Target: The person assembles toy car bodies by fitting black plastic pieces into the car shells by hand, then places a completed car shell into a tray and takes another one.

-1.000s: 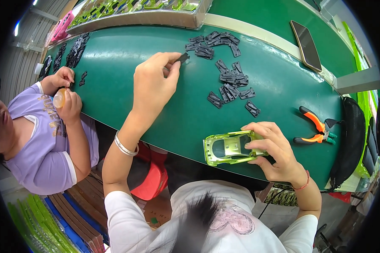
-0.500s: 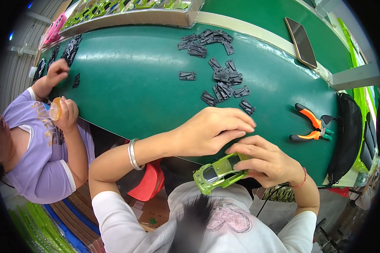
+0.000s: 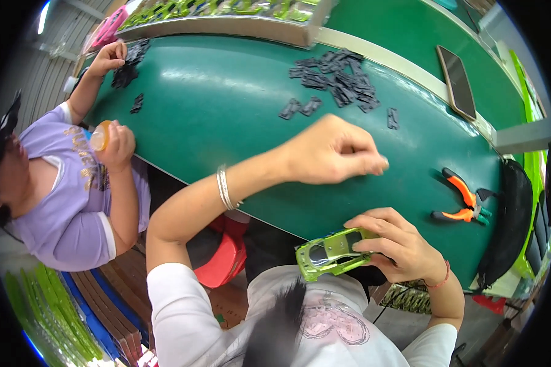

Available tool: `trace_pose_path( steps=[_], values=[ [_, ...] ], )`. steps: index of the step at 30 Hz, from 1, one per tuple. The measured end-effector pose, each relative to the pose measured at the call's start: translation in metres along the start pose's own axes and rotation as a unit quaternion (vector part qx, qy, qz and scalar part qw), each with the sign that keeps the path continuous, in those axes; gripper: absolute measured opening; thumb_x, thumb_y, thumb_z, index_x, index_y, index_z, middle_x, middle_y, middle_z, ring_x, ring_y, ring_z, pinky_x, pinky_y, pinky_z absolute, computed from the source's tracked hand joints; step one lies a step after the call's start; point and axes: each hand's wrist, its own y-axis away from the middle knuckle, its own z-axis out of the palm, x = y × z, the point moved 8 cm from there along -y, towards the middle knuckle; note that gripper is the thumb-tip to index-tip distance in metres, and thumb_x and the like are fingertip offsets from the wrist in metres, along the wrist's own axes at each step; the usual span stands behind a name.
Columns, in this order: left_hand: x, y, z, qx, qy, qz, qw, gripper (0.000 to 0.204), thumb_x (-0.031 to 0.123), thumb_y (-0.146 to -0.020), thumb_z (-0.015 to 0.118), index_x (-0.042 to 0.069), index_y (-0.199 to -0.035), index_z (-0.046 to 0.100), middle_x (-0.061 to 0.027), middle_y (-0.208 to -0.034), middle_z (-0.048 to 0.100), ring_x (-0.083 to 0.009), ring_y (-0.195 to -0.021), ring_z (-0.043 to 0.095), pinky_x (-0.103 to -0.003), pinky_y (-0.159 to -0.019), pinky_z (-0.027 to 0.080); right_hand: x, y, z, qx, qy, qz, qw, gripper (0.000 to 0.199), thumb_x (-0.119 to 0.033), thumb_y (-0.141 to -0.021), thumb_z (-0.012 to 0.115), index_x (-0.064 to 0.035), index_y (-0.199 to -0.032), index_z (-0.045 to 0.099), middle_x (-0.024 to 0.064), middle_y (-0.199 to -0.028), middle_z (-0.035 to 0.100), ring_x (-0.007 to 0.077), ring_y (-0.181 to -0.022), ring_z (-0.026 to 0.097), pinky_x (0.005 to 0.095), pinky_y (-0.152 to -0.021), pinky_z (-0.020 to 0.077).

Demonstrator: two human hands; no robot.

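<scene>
My right hand (image 3: 398, 244) is closed around the rear end of a green toy car body (image 3: 333, 252), held above my lap near the table's front edge. The car has a clear windscreen and open gaps in its frame. My left hand (image 3: 340, 151) hovers over the table with curled fingers and thumb drawn together; whether a small thing is between them is hidden. Beyond it lies a heap of small flat black plastic parts (image 3: 349, 82), with two loose black parts (image 3: 300, 107) nearer to me and a single black part (image 3: 392, 118) to the right.
Pliers with orange and black handles (image 3: 465, 205) lie on the right, beside a black pouch (image 3: 505, 220). A phone (image 3: 456, 82) rests on the back ledge. At the back stands a box of green car bodies (image 3: 275, 27). On the left a co-worker's hand (image 3: 110, 59) touches black parts.
My left hand has left the car and moved out over the table, its fingers curling in. The scattered black parts now lie closer together, farther from me. The right hand keeps the car.
</scene>
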Motion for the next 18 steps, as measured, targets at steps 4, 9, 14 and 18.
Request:
trace_pose_path(
  steps=[4, 9, 14, 18],
  values=[
    [0.016, -0.003, 0.027, -0.006, -0.095, 0.164, 0.982, 0.027, 0.02, -0.095, 0.078, 0.001, -0.114, 0.079, -0.0146, -0.131, 0.076, -0.0328, -0.123, 0.068, -0.044, -0.103, 0.056, -0.004, -0.003, 0.002, 0.004, 0.026, 0.003, 1.0, 0.058, 0.0, -0.061, 0.085, -0.0041, -0.116, 0.068, 0.0165, -0.138, 0.067, 0.0391, -0.115, 0.065, 0.0474, -0.096, 0.0561],
    [0.002, -0.033, 0.003, 0.138, -0.208, 0.206, 0.946, 0.033, 0.021, -0.098, 0.075, 0.0, -0.123, 0.075, -0.0178, -0.137, 0.072, -0.0361, -0.126, 0.067, -0.045, -0.106, 0.054, -0.002, -0.006, 0.005, -0.001, 0.023, 0.005, 1.0, 0.058, 0.001, -0.061, 0.084, -0.004, -0.116, 0.067, 0.0166, -0.139, 0.067, 0.0394, -0.116, 0.065, 0.0471, -0.095, 0.0563],
    [0.022, 0.002, -0.001, 0.048, -0.111, 0.056, 0.991, 0.019, 0.015, -0.101, 0.073, 0.0, -0.113, 0.079, -0.0132, -0.109, 0.079, -0.0225, -0.097, 0.077, -0.034, -0.085, 0.061, 0.003, -0.003, -0.002, 0.009, 0.029, 0.021, 0.999, 0.058, 0.001, -0.062, 0.085, -0.0038, -0.117, 0.067, 0.0163, -0.14, 0.066, 0.039, -0.118, 0.064, 0.0462, -0.097, 0.0559],
    [0.012, 0.059, -0.028, 0.027, -0.043, -0.156, 0.986, 0.02, 0.015, -0.105, 0.071, -0.002, -0.099, 0.08, -0.007, -0.082, 0.078, -0.0101, -0.073, 0.071, -0.025, -0.067, 0.056, 0.006, -0.005, -0.002, 0.015, 0.009, 0.014, 1.0, 0.057, 0.0, -0.064, 0.085, -0.0027, -0.117, 0.066, 0.0161, -0.14, 0.065, 0.0383, -0.119, 0.064, 0.0459, -0.099, 0.0554]
  ],
)
